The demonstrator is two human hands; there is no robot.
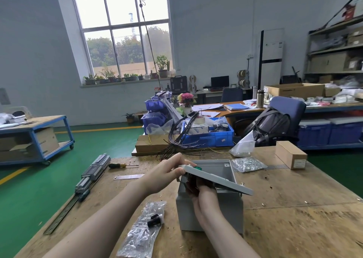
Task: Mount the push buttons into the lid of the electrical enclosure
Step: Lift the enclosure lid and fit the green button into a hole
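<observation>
Fitting a green push button (pixel 197 167) into the tilted lid (pixel 216 178).

Left grip (pixel 167 172) clamped on lid's near corner, over the enclosure (pixel 211 208); right grip (pixel 200 189) beneath, closure hidden. Risk: button slipping out, lid tipping, if underside nut misthreads.

Single view only, from a wide-angle camera worn on the person's head. It faces forward and slightly down across the wooden surface (pixel 284 208), with both forearms entering from the bottom edge, close to the lens. The upper frame takes in the far wall and window (pixel 121 31). Straight lines bow toward the edges.
</observation>
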